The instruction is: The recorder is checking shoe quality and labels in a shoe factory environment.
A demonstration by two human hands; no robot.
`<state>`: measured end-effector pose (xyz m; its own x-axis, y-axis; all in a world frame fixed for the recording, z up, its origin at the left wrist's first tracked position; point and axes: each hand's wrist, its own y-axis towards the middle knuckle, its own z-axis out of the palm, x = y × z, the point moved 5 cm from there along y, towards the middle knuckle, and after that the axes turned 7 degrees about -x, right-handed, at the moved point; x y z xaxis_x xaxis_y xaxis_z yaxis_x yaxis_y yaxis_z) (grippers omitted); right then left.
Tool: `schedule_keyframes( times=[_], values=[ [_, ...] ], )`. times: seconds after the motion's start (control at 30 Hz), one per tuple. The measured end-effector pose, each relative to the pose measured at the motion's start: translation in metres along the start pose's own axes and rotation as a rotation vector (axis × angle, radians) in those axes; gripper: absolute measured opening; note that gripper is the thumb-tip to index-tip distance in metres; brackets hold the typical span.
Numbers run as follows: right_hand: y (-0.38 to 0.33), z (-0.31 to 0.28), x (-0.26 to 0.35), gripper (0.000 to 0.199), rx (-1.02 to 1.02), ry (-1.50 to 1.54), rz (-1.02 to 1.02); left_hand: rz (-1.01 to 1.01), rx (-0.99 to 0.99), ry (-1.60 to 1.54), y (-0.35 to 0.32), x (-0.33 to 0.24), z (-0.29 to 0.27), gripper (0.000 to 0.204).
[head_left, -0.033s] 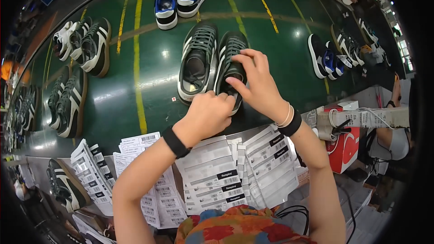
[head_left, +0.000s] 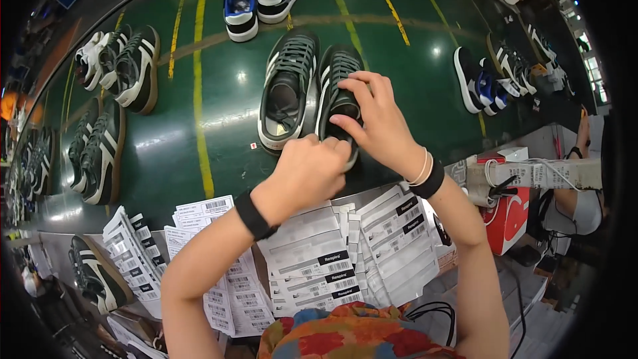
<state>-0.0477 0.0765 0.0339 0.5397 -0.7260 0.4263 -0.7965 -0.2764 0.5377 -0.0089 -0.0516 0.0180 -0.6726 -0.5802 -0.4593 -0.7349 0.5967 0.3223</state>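
Observation:
A pair of dark green sneakers with white stripes stands side by side in front of me, toes pointing away. My right hand point(head_left: 376, 118) is on the right sneaker point(head_left: 341, 65), fingers curved over its laced upper and thumb at the collar. At that shoe's heel, my left hand point(head_left: 310, 167) is curled into a fist; its fingertips are hidden, so what they pinch cannot be made out. Close beside it is the left sneaker point(head_left: 290, 60), untouched, its insole showing through the opening.
Blue-lined black sneakers point(head_left: 257, 6) stand farther off on the green table point(head_left: 232, 86). More striped sneakers point(head_left: 106, 143) sit at the left, others point(head_left: 473, 83) at the right. Printed label sheets point(head_left: 312, 259) lie along the near edge. A red box point(head_left: 508, 223) is at the right.
My left fist has shifted very slightly toward me at the heel of the right sneaker. My right hand keeps nearly the same place on that shoe.

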Motion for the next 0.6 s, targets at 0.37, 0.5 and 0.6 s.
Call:
schedule_keyframes(
  times=[0.37,0.5,0.6],
  values=[
    [-0.002,-0.034,0.005,0.005,0.477,0.552,0.521,0.262,0.532,-0.494,-0.001,-0.082,-0.093,0.023],
    [0.011,-0.057,0.027,0.012,0.165,0.336,-0.048,-0.117,0.049,-0.416,-0.003,-0.086,-0.097,0.037],
    [0.010,-0.091,0.013,0.019,-0.086,-0.028,-0.187,-0.115,-0.194,-0.235,-0.010,-0.034,-0.103,0.063]
  ],
)
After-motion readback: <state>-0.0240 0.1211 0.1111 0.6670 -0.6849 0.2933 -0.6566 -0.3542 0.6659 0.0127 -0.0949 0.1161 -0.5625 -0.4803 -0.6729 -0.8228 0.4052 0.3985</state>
